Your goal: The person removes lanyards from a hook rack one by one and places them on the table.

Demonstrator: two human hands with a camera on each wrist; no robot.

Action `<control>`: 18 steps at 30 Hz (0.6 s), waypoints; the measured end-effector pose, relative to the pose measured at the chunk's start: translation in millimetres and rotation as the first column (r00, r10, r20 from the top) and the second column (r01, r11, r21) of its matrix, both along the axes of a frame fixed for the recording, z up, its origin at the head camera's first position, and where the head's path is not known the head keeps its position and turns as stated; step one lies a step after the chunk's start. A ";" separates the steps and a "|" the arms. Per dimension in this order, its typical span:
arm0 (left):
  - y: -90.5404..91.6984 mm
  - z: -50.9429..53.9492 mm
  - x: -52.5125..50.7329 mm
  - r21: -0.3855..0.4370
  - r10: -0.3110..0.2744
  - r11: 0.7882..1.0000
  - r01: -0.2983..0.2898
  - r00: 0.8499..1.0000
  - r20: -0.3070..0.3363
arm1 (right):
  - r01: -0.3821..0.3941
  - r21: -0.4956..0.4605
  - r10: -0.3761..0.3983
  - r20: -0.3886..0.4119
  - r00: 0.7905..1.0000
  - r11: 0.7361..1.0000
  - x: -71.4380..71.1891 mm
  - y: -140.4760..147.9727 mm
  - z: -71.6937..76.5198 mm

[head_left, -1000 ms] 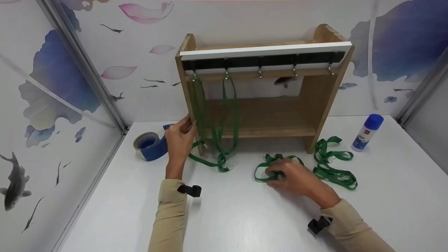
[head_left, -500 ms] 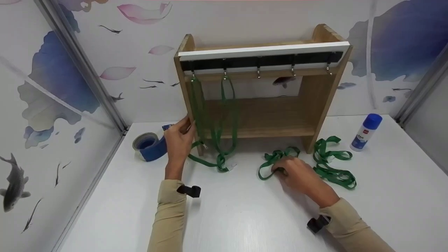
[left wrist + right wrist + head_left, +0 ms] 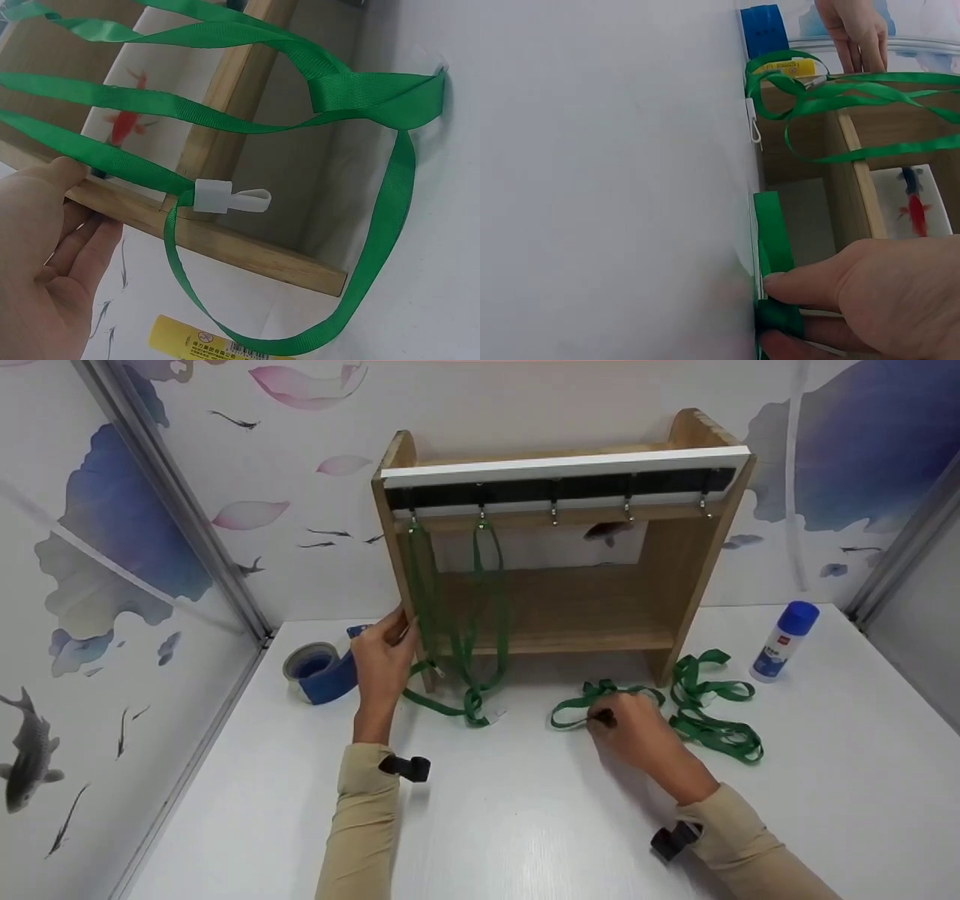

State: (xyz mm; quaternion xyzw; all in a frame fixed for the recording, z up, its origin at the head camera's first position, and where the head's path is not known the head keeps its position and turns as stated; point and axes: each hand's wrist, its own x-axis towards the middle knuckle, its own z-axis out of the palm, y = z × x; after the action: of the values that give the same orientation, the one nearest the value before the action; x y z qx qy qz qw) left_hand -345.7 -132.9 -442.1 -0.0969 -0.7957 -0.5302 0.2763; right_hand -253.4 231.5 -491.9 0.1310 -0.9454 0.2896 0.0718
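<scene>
A wooden shelf (image 3: 547,645) stands on the white table, with a row of metal hooks under its top front edge. My left hand (image 3: 384,660) grips the edge of its left side panel (image 3: 127,208), thumb on one face and fingers on the other. Two green lanyards (image 3: 491,585) hang from the two leftmost hooks, their lower ends on the table; one has a white plastic clip (image 3: 214,196). My right hand (image 3: 634,735) pinches another green lanyard (image 3: 774,232) lying in front of the shelf, ribbon between thumb and fingers. Part of that lanyard is hidden by the hand.
More green lanyard (image 3: 720,735) lies bundled to the right. A glue stick (image 3: 784,643) with a blue cap stands beyond it. Left of the shelf are rolls of tape (image 3: 322,671), one blue. A yellow printed tube (image 3: 196,341) appears by the shelf's left side. Patterned walls enclose the table.
My right hand has closed on the lanyard and shifted slightly toward the shelf, dragging its loops a little. My left hand keeps its place on the side panel.
</scene>
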 end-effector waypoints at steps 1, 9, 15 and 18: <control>-0.1 0.0 -0.1 0.000 0.002 1.000 -0.002 1.000 -0.002 | -0.010 -0.010 0.010 -0.007 1.000 1.000 -0.4 -1.1 -0.3; 1.4 0.8 1.2 0.007 -0.013 1.000 0.013 1.000 -0.015 | -0.012 -0.044 0.012 -0.009 1.000 0.999 -4.5 -1.1 -1.2; 0.7 0.8 0.9 0.011 -0.009 1.000 0.009 1.000 -0.027 | 0.019 -0.071 -0.013 0.086 0.996 0.997 -8.5 0.9 8.0; -0.3 0.1 0.6 0.009 -0.014 1.000 0.014 0.999 -0.029 | 0.024 -0.087 -0.017 0.087 0.996 0.996 -9.6 2.2 15.0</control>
State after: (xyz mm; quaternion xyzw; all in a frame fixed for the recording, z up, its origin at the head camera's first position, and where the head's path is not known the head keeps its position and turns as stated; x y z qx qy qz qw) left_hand -345.1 -133.2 -441.9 -0.1088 -0.7885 -0.5344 0.2843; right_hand -263.0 233.7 -476.9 0.1054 -0.9353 0.3354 0.0395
